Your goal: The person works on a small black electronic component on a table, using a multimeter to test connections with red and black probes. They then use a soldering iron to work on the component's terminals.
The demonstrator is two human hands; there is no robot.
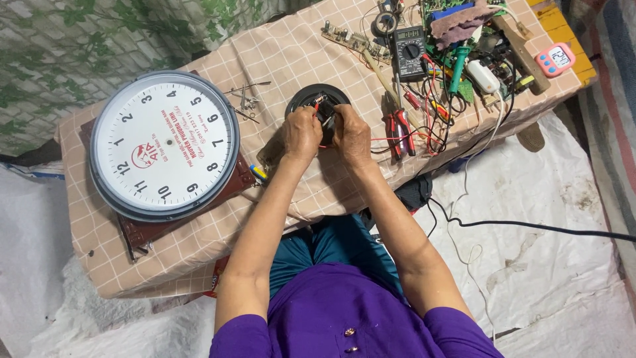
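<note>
Hands meet at the bench's middle, left hand (301, 132) and right hand (352, 136) both pinched on a small black clock movement (326, 111) above a round black part (318, 99), work that seems to call for steady fingers, beside the wall clock (163, 144).

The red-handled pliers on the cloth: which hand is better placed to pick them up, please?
Probably the right hand: the red-handled pliers lie just to its right, beside the small black part both hands hold. The left hand would have to cross over.
</note>
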